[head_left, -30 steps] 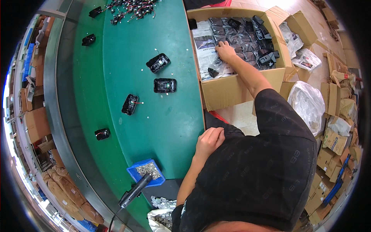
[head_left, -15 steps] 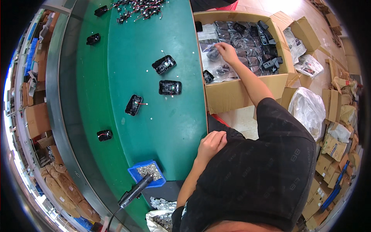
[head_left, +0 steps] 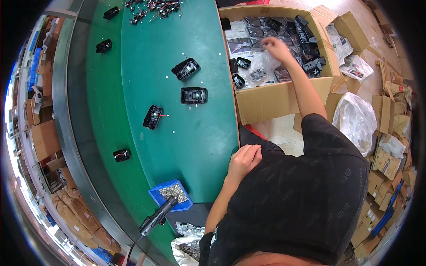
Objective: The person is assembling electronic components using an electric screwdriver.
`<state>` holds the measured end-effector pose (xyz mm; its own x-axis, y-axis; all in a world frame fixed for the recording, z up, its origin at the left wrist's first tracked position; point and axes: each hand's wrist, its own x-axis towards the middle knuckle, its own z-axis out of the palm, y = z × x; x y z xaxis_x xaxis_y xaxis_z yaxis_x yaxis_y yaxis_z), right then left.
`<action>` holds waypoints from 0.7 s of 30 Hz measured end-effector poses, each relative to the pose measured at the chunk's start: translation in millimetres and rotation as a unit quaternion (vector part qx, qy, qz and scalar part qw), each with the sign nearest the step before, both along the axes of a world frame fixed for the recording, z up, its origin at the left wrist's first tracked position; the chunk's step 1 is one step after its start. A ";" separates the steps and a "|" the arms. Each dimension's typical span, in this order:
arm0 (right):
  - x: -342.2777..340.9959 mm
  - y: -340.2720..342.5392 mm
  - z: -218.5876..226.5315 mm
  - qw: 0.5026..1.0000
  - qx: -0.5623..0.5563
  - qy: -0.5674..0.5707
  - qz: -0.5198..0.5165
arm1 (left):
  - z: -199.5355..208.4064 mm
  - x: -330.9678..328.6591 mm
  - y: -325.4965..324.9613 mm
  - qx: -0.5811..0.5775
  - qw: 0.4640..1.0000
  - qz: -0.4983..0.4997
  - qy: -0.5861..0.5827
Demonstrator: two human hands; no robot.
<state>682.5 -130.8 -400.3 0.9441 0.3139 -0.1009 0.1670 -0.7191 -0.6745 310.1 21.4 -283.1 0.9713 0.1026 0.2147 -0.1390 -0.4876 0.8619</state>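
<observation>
My right hand is over the open cardboard box, its fingers pinched on what looks like a clear plastic bag. Below it lies a crumpled clear bag on printed paper. Beside that, at the box's left side, are a loose black plastic housing and another black housing. Rows of bagged dark parts fill the box's middle. My left hand rests by the table edge against my body, fingers curled together with nothing visible in them.
On the green table are black housings with wires, a pile of wired parts, and a blue tray of small metal pieces. A corded black electric screwdriver leans on the tray. A clear plastic sack stands at right.
My right hand has moved right and slightly up inside the box. A black housing now shows unwrapped at the box's left, where a bagged part was. My left hand has hardly moved.
</observation>
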 end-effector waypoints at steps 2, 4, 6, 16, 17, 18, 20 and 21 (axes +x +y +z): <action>-5.8 -8.0 -30.9 0.972 -0.208 0.064 0.092 | -0.5 3.0 1.6 -0.002 1.000 -0.003 -0.003; -29.3 13.3 -52.5 0.932 -0.317 0.103 0.140 | -1.3 -0.5 3.9 -0.004 1.000 0.016 0.001; -35.0 10.6 -62.4 0.942 -0.279 0.088 0.164 | -0.4 -0.6 3.1 -0.005 1.000 0.020 0.002; 18.6 84.5 -38.6 0.983 -0.182 0.007 0.022 | 13.8 3.0 2.0 -0.036 0.997 0.044 0.051; 27.0 80.2 -44.1 0.980 -0.197 -0.016 0.024 | 13.9 4.2 2.1 -0.033 0.997 0.043 0.047; 34.8 75.5 -49.4 0.976 -0.213 -0.039 0.027 | 13.4 4.5 1.8 -0.038 0.998 0.036 0.044; 47.1 73.6 -54.7 0.971 -0.236 -0.036 0.030 | 13.3 3.7 0.9 -0.039 0.998 0.034 0.041; 52.2 72.4 -58.0 0.964 -0.263 -0.030 0.031 | 13.9 3.7 0.0 -0.042 0.997 0.037 0.044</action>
<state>734.7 -58.4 -458.3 0.9345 0.2897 -0.2069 0.2478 -0.9466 -0.2065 313.7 21.4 -269.1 0.9752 0.1878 0.1171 -0.0282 -0.4195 0.9073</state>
